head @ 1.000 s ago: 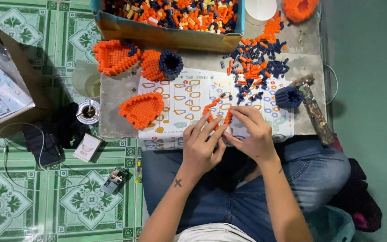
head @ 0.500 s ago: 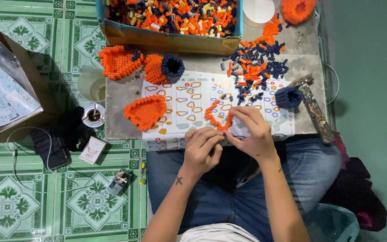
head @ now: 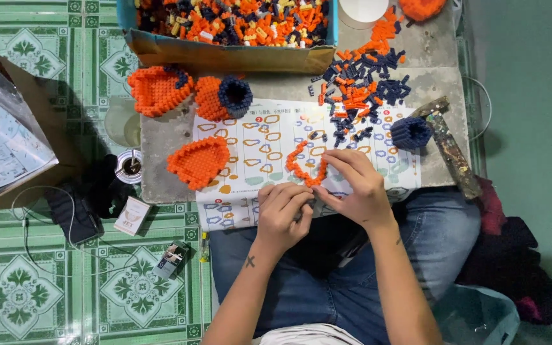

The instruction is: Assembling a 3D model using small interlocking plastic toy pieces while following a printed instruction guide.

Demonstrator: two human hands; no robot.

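A curved strip of small orange bricks [head: 300,163] lies on the printed instruction sheet [head: 257,137]. My right hand [head: 354,184] pinches the strip's near end at the sheet's front edge. My left hand [head: 282,211] is curled just beside it, fingertips meeting the right hand's; whether it holds a brick is hidden. Both hands sit over my lap in blue jeans. A flat orange brick panel [head: 198,161] rests left of the strip.
On the grey slab [head: 161,172] are orange and navy brick assemblies [head: 161,89], a navy ring [head: 410,132], a loose brick pile [head: 362,83] and a hammer [head: 448,144]. A box of mixed bricks [head: 225,25] stands behind. A cardboard box [head: 7,140], cables and small items lie on green tiles.
The camera view has shifted slightly. My hands stay together at the sheet's front edge, and the orange strip has curved a little more toward my right hand.
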